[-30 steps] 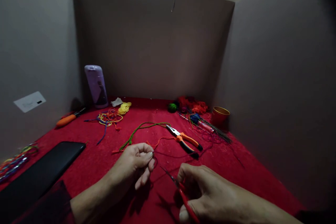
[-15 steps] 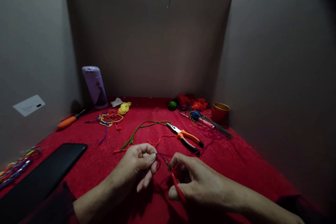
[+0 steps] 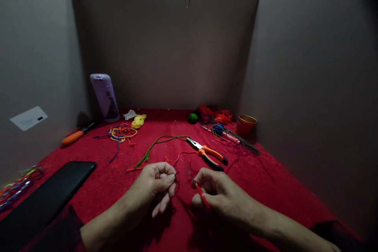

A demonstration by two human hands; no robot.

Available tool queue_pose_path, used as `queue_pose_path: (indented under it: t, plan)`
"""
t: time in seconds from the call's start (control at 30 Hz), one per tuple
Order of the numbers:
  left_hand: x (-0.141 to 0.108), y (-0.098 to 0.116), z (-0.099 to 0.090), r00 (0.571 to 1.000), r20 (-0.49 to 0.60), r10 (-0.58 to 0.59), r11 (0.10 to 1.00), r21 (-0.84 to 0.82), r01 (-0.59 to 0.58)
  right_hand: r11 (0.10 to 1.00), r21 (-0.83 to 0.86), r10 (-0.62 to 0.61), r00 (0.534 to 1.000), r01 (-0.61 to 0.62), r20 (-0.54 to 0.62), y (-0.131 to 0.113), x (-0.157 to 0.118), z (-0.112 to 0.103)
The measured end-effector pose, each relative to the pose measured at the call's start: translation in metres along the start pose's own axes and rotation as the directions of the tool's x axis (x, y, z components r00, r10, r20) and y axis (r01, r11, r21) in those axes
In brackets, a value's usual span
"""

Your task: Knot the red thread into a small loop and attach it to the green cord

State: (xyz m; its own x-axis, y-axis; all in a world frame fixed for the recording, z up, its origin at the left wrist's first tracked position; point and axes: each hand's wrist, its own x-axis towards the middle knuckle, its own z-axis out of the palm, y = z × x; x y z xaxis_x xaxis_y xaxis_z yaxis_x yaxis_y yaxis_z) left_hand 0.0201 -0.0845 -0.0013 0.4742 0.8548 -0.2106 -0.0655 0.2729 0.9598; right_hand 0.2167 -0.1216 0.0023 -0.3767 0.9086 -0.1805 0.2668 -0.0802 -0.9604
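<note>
My left hand (image 3: pixel 159 187) pinches a dark purplish yarn (image 3: pixel 177 186) between thumb and index finger; a short end and a small loop stick out beside the fingertips. My right hand (image 3: pixel 218 191) is closed round red-handled scissors (image 3: pixel 201 195), whose thin blades point up and to the left, apart from the left hand. A bit of dark yarn (image 3: pixel 191 167) shows by the blades. Just beyond both hands lie an orange-red yarn strand (image 3: pixel 184 152), a knotted green cord (image 3: pixel 153 146) and orange-and-black pliers (image 3: pixel 206 154).
A black phone (image 3: pixel 56 193) and a bundle of colourful threads (image 3: pixel 20 189) lie at left. Behind them are an orange-handled tool (image 3: pixel 73 138), a lilac bottle (image 3: pixel 104 98) and tangled yarn (image 3: pixel 122 132). Yarn balls (image 3: pixel 218 115) and a red cup (image 3: pixel 247 126) stand back right. Grey walls enclose the table.
The yarn that stretched from my left fingers to the scissors now ends just past my left fingertips. My right hand and the scissors have shifted slightly right, and the blades have swung upward.
</note>
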Motion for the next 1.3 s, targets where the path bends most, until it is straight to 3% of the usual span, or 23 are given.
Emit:
queue_pose_path:
  t: [0.13, 0.23, 0.3, 0.4, 0.53, 0.63, 0.7, 0.8, 0.87, 0.93, 1.0, 1.13, 1.3]
  plan:
    - [0.001, 0.0, 0.001, 1.0, -0.016, 0.001, 1.0, -0.025, -0.001, 0.979, -0.205, -0.003, 0.997, -0.013, -0.078, 0.005, -0.01, -0.011]
    - [0.003, -0.001, 0.001, 0.999, -0.031, -0.012, 1.0, -0.021, 0.011, 0.901, -0.433, -0.046, 0.994, -0.002, -0.101, 0.004, -0.024, -0.027]
    - [0.004, -0.003, 0.001, 0.999, -0.046, -0.007, 0.996, -0.088, 0.003, 0.79, -0.613, -0.125, 0.979, 0.001, -0.159, 0.003, -0.031, -0.043]
    - [0.005, -0.005, 0.002, 0.997, -0.066, -0.03, 0.988, -0.152, 0.02, 0.552, -0.824, -0.236, 0.924, -0.128, -0.301, 0.007, -0.041, -0.076]
    - [0.005, -0.004, 0.003, 0.993, -0.088, -0.078, 0.983, -0.173, 0.061, 0.406, -0.863, -0.25, 0.872, -0.3, -0.421, 0.019, -0.051, -0.118]
    - [0.005, -0.003, 0.003, 0.995, -0.076, -0.071, 0.989, -0.138, 0.06, 0.34, -0.873, -0.233, 0.868, -0.35, -0.438, 0.022, -0.056, -0.129]
    - [0.005, -0.002, 0.002, 0.997, -0.06, -0.046, 0.993, -0.111, 0.039, 0.308, -0.888, -0.244, 0.874, -0.341, -0.42, 0.018, -0.056, -0.123]
    - [0.003, 0.0, 0.002, 0.999, -0.042, -0.011, 0.997, -0.075, 0.008, 0.302, -0.921, -0.311, 0.888, -0.246, -0.339, 0.002, -0.046, -0.094]
    - [0.001, 0.001, 0.002, 1.0, -0.016, -0.022, 0.999, -0.05, 0.022, 0.392, -0.918, -0.393, 0.89, -0.062, -0.229, -0.012, -0.033, -0.066]
    - [0.0, 0.001, 0.002, 1.0, -0.001, -0.002, 0.998, -0.057, 0.002, 0.538, -0.825, -0.478, 0.869, 0.173, -0.129, -0.026, -0.019, -0.036]
    - [-0.001, 0.001, 0.001, 1.0, 0.009, 0.019, 0.999, -0.048, -0.018, 0.628, -0.723, -0.51, 0.854, 0.287, -0.104, -0.036, -0.004, -0.01]
    - [-0.003, 0.0, 0.001, 1.0, 0.007, 0.021, 1.0, -0.009, -0.021, 0.702, -0.641, -0.45, 0.891, 0.309, -0.063, -0.034, 0.022, 0.018]
    - [-0.004, 0.003, 0.005, 1.0, -0.011, -0.005, 1.0, -0.003, 0.005, 0.673, -0.669, -0.501, 0.859, 0.314, -0.102, -0.019, 0.034, 0.021]
